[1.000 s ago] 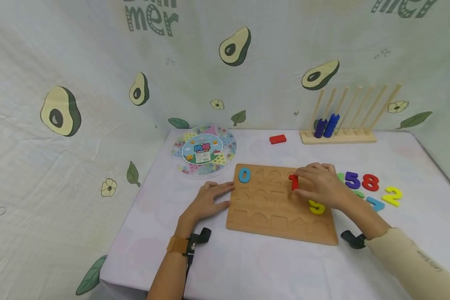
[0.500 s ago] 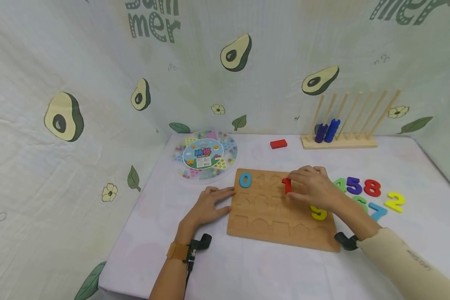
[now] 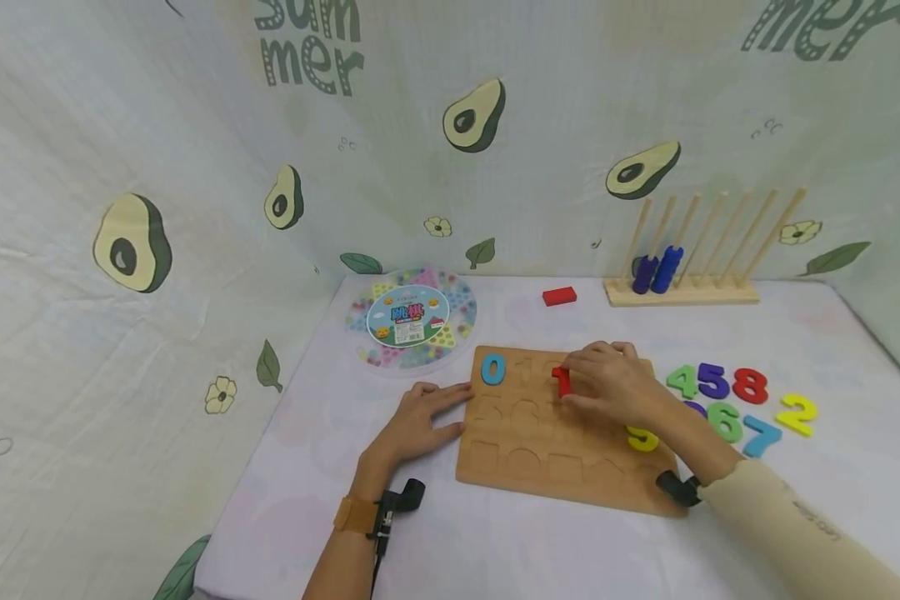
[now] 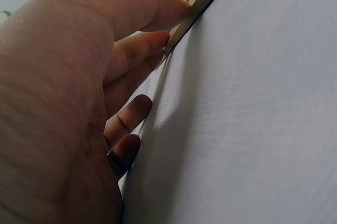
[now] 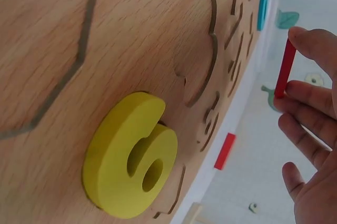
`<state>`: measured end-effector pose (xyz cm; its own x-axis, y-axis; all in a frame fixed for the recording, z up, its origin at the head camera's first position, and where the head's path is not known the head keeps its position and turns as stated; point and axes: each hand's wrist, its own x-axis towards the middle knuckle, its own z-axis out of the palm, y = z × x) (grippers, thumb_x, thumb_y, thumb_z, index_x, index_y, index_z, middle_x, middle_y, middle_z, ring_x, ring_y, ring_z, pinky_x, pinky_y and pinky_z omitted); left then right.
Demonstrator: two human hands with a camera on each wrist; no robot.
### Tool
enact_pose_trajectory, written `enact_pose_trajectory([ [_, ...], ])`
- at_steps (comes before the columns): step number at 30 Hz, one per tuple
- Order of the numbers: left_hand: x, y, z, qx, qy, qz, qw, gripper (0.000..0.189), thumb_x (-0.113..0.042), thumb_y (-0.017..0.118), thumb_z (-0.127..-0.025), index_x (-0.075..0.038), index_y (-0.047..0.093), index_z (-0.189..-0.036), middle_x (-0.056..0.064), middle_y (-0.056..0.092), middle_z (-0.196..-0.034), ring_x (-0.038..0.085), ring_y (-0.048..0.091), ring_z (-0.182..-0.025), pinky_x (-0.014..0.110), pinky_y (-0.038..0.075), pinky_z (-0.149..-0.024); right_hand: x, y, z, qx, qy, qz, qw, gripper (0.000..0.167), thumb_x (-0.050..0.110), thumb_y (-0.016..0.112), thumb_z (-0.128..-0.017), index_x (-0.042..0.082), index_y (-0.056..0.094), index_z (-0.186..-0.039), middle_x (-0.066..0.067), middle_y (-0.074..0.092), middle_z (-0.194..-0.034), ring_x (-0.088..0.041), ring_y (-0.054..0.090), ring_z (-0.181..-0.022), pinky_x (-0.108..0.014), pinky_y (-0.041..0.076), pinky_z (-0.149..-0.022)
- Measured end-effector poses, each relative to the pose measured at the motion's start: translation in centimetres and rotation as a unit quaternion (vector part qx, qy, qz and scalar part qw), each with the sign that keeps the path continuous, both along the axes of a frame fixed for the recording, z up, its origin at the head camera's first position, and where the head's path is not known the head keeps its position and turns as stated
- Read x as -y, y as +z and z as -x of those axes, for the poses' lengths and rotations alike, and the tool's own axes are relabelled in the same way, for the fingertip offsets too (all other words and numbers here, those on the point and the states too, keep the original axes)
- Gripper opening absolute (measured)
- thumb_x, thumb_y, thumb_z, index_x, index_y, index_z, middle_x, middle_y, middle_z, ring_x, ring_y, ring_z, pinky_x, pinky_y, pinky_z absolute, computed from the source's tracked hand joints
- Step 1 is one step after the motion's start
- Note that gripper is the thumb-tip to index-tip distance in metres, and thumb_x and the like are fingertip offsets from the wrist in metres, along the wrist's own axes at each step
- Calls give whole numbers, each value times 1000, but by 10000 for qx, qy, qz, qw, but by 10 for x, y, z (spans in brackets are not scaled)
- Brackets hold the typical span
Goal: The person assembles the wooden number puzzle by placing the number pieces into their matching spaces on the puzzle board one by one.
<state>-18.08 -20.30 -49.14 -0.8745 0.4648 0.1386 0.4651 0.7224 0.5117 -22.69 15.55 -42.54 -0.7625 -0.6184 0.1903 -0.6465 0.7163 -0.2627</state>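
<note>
A wooden number puzzle board (image 3: 517, 433) with carved recesses lies on the table. My right hand (image 3: 611, 387) pinches a red number 1 (image 3: 562, 382) between thumb and fingers. In the right wrist view, the red number 1 (image 5: 286, 68) is edge-on, above the board's surface. A blue number 0 (image 3: 493, 369) sits in the board's top left corner. The yellow number 9 (image 5: 126, 155), partly covered by my right hand in the head view, is in the board's middle row. My left hand (image 3: 412, 425) touches the board's left edge with thumb and fingertips, the fingers fairly straight.
Several loose coloured numbers, among them a red 8 (image 3: 751, 386) and a yellow 2 (image 3: 797, 415), lie right of the board. Behind are a round game box (image 3: 408, 317), a red block (image 3: 559, 296) and a wooden peg stand (image 3: 682, 293) with blue and purple beads.
My right hand has moved left over the board's top row, carrying the red number 1 from the right side toward the middle. The left hand stays at the board's edge. The head view has tilted slightly upward.
</note>
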Motion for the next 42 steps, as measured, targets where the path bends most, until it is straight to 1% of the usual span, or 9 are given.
enact_pose_trajectory([
  [7, 1, -3, -2, 70, 49, 31, 10000, 54, -41, 64, -96, -28, 53, -147, -16, 44, -152, 18, 39, -118, 44, 33, -97, 9, -5, 1, 35, 28, 17, 10000, 51, 41, 82, -82, 10, 71, -121, -6, 68, -123, -31, 51, -120, -60, 28, -100],
  [14, 0, -3, 0, 78, 63, 54, 9999, 55, -41, 65, -95, -30, 52, -148, -18, 43, -153, 16, 38, -118, 42, 33, -97, 14, -10, 6, -40, 171, 81, 9998, 47, 42, 80, -83, 11, 73, -118, -4, 69, -121, -29, 52, -118, -58, 30, -99],
  [20, 0, -4, -1, 72, 27, 0, 10000, 54, -39, 65, -95, -29, 54, -147, -16, 44, -152, 16, 39, -118, 44, 31, -99, 22, -11, 7, -15, 197, 27, 9998, 42, 43, 79, -84, 14, 74, -114, -1, 69, -120, -26, 53, -116, -59, 30, -100],
  [24, -1, -4, -1, 59, 24, 3, 10000, 54, -39, 65, -95, -28, 54, -146, -16, 45, -152, 16, 39, -117, 44, 31, -99, 29, -11, 10, 5, 170, -58, 9998, 39, 44, 77, -85, 16, 74, -111, 1, 68, -121, -25, 52, -118, -59, 29, -102],
  [32, -1, -4, -1, 52, 75, 80, 9999, 55, -39, 65, -94, -29, 54, -146, -18, 44, -152, 17, 39, -120, 43, 32, -99, 40, -10, 16, 189, 98, -85, 9997, 48, 45, 77, -86, 11, 71, -120, -3, 67, -123, -27, 52, -120, -59, 27, -104],
  [36, -1, -3, -2, 66, 94, 65, 9999, 54, -40, 65, -94, -30, 54, -146, -18, 44, -152, 16, 39, -120, 43, 32, -98, 46, -12, 20, 107, 156, -97, 9998, 50, 44, 77, -86, 9, 71, -122, -4, 68, -122, -28, 53, -119, -59, 29, -102],
  [42, -2, -3, -2, -76, 76, 111, 9999, 54, -41, 64, -94, -29, 54, -146, -16, 45, -151, 17, 40, -119, 43, 33, -97, 54, -16, 26, -148, 245, -215, 9994, 48, 43, 77, -86, 9, 71, -119, -3, 69, -118, -27, 54, -115, -60, 32, -99],
])
